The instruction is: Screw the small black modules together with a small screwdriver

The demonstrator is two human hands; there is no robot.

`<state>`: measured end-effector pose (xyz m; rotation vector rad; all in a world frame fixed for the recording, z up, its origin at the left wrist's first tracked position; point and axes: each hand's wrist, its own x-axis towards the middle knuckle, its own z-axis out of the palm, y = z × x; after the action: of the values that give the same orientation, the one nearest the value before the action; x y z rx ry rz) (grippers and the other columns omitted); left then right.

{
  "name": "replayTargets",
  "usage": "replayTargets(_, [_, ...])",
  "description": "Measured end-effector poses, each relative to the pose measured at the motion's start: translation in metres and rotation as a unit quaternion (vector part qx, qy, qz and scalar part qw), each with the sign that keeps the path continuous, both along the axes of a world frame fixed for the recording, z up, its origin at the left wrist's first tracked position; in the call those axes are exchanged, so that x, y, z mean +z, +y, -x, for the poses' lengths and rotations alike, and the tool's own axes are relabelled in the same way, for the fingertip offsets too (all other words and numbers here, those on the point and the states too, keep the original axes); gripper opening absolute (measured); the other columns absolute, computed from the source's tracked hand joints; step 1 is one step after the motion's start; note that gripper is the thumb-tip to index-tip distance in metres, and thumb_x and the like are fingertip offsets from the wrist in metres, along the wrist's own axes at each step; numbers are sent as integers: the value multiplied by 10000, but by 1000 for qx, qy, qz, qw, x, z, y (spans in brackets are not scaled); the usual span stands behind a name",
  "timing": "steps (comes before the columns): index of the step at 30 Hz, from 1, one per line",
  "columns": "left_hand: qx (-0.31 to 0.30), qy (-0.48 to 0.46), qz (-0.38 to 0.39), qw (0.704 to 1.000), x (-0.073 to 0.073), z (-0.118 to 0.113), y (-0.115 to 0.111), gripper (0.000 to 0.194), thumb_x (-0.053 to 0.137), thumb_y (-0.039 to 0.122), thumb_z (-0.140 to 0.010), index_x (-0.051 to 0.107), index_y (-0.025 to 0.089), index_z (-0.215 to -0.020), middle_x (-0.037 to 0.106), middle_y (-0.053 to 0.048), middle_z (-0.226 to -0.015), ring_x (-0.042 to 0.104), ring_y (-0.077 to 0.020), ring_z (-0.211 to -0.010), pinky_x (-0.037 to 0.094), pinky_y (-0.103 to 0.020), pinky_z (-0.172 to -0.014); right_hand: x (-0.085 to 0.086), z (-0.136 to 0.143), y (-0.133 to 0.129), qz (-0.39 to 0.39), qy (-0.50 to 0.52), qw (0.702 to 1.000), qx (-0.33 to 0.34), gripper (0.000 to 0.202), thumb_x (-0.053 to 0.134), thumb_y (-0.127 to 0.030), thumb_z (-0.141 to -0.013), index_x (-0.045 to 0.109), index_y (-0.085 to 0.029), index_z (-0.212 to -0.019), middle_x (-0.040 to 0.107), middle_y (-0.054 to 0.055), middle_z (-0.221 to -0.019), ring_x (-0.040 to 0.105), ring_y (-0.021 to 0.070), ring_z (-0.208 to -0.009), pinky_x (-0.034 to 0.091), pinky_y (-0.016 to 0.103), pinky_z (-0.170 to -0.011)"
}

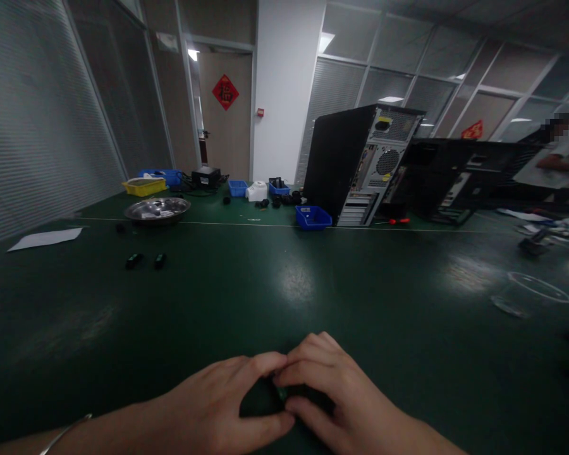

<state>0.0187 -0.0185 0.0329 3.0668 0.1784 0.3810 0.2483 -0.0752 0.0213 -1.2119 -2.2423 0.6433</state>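
My left hand [222, 401] and my right hand [336, 385] meet low in the middle of the view, over the green table. Between their fingertips sits a small dark piece with a green part [281, 392], mostly hidden by the fingers. Both hands pinch it with thumb and fingers. Farther off at the left lie two small black pieces with green on top, one [133, 260] beside the other [160, 260].
At the back left are a metal dish [157, 211] and a yellow bin [145, 186]. A blue bin [313, 218] stands by a black computer tower [346, 164]. White paper [46, 239] lies at left, a clear round container [533, 294] at right. A person [557, 155] is at far right.
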Motion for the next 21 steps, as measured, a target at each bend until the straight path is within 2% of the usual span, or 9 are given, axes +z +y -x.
replayTargets(7, [1, 4, 21, 1000, -4, 0, 3, 430, 735, 280, -880, 621, 262, -1294, 588, -162, -1364, 670, -306, -1117, 620, -376, -895, 3, -2, 0, -20, 69, 997, -7, 209, 550, -82, -926, 678, -214, -1026, 690, 52, -999, 618, 203, -928, 435, 379, -870])
replayTargets(10, [13, 3, 24, 1000, -10, 4, 7, 530, 790, 334, -829, 602, 263, -1320, 554, -188, -1386, 628, -345, -1179, 611, -419, -906, 3, -4, 1, -42, 91, 994, -37, 230, 515, -75, -946, 668, -221, -1035, 687, 50, -999, 628, 200, -937, 444, 380, -882])
replayTargets(12, [24, -5, 21, 999, -13, 9, 12, 496, 767, 363, -848, 613, 256, -1307, 529, -209, -1400, 612, -371, -1192, 604, -463, -902, 3, -6, 2, -52, 95, 993, -53, 217, 506, -81, -955, 663, -216, -1020, 690, 50, -984, 630, 202, -932, 455, 375, -870])
replayTargets(15, [34, -20, 26, 999, -19, 18, 24, 337, 701, 326, -900, 669, 237, -1224, 519, -203, -1398, 595, -378, -1199, 581, -498, -925, 4, -7, 3, -51, 100, 992, -63, 204, 502, -91, -963, 662, -211, -998, 692, 52, -973, 633, 203, -927, 470, 368, -864])
replayTargets(18, [62, -44, 47, 996, -26, 25, 42, 329, 698, 252, -887, 680, 248, -1216, 488, -165, -1426, 581, -357, -1207, 563, -487, -954, 5, -8, 2, -43, 102, 992, -63, 205, 501, -98, -965, 668, -209, -1007, 691, 58, -971, 634, 206, -927, 484, 363, -858])
replayTargets(21, [96, -51, 78, 991, -32, 32, 62, 321, 667, 240, -896, 687, 291, -1212, 462, -121, -1443, 624, -311, -1131, 586, -463, -909, 5, -8, 2, -32, 104, 992, -61, 212, 496, -101, -967, 674, -206, -1016, 689, 64, -970, 636, 207, -926, 495, 358, -852])
